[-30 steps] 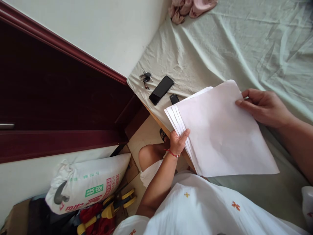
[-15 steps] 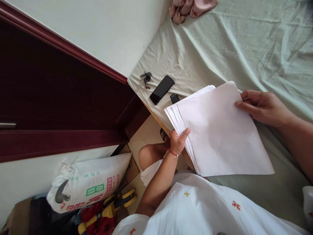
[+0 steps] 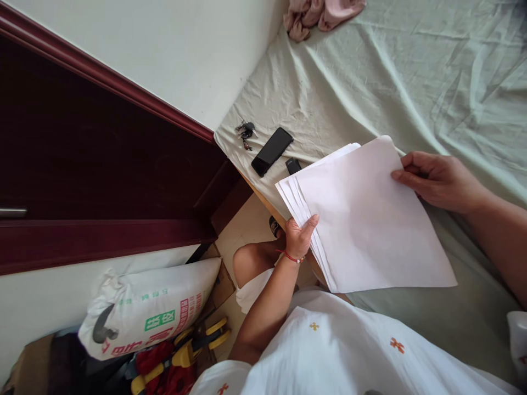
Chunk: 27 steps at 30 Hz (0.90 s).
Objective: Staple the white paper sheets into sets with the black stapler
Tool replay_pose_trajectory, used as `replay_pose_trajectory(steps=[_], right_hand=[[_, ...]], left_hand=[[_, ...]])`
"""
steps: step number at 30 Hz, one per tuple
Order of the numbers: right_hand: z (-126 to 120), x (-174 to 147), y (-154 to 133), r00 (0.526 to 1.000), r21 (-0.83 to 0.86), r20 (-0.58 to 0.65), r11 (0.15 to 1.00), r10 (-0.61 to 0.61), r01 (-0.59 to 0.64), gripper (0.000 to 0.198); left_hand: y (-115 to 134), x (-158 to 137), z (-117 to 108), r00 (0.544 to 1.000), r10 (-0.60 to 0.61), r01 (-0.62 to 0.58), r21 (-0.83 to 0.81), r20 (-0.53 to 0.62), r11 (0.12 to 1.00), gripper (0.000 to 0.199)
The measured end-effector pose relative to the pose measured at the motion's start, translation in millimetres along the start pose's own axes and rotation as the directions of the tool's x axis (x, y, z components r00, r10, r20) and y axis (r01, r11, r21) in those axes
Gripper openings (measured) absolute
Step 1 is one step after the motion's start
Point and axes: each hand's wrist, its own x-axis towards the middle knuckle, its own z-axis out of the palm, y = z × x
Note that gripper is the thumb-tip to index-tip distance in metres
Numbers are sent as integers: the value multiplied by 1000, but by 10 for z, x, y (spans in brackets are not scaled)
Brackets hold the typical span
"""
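A stack of white paper point(image 3: 370, 225) is held over a pale green bedsheet's point(image 3: 411, 77) edge, its long axis seeming to slant from upper left to lower right. The left hand point(image 3: 302, 236) clamps the stepped left side; the right hand point(image 3: 442, 178) pinches the upper right edge. A white shirt point(image 3: 354, 340) borders the near edge; beyond, bedsheet stretches broadly, with phone point(image 3: 272, 152) and keys point(image 3: 246, 130) upper left.

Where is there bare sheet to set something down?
The wrinkled sheet between the pink cloth and the right hand is bare. Crowded: between the wall and the held papers lie keys, a phone and a small black object.
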Motion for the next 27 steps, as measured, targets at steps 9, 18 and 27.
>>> replay_pose_trajectory(steps=[9,18,27], right_hand=[[-7,14,33,999,-52,-33,999,10,-12,42],[55,13,-17,994,105,-107,994,-25,36,39],[-66,-58,-108,999,266,34,964,-32,22,54]], left_hand=[[13,5,8,999,-34,33,-30,-36,999,41],[118,8,58,984,-114,88,-184,-135,979,40],[437,320,-140,858,-94,-61,-282,-505,957,43]])
